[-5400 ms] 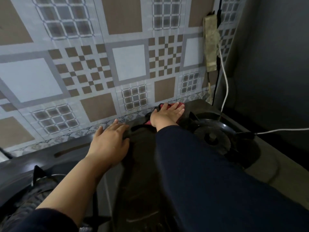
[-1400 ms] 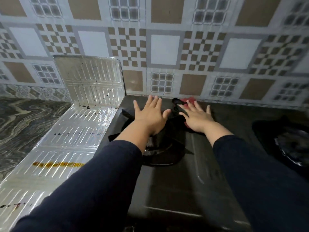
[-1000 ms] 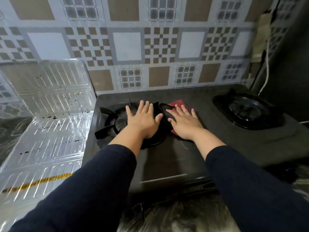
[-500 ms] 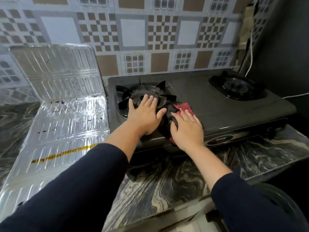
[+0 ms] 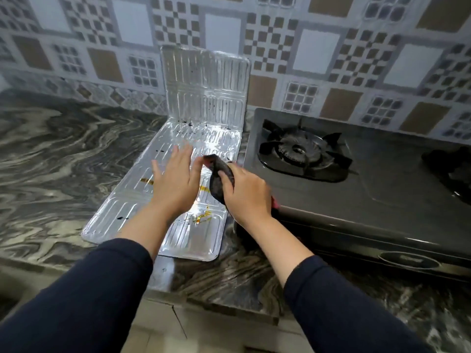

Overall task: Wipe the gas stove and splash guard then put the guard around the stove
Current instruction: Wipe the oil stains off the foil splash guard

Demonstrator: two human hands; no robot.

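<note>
Now the person's two hands are over the splash guard (image 5: 163, 200), a ribbed foil sheet whose long part lies flat on the surface (image 5: 51, 154) just left of the gas stove (image 5: 377, 189), while its far panel stands up against the tiled wall (image 5: 318, 47). Laid out like this, the soiled face is turned upward and within easy reach, which suits wiping far better than if it stood around the burners.

The left hand (image 5: 175, 182) is spread, fingers apart and holding nothing; it sits over the middle of the flat part, most likely to pin the light foil so it does not slide or buckle, though whether the palm presses down cannot be told. The right hand (image 5: 247, 194) has its grip closed around a bunched dark cloth (image 5: 219, 178), a red corner showing at the heel of the hand, held at the guard's right edge beside the stove's front left corner. Yellow-brown smears and dark specks mark the foil near both hands, so the guard appears not yet wiped.

That surface is dark, swirled stone running off to the left edge. The stove's left burner (image 5: 300, 151) sits near the guard, with another at the far right. Patterned brown, white and grey tiles back everything.
</note>
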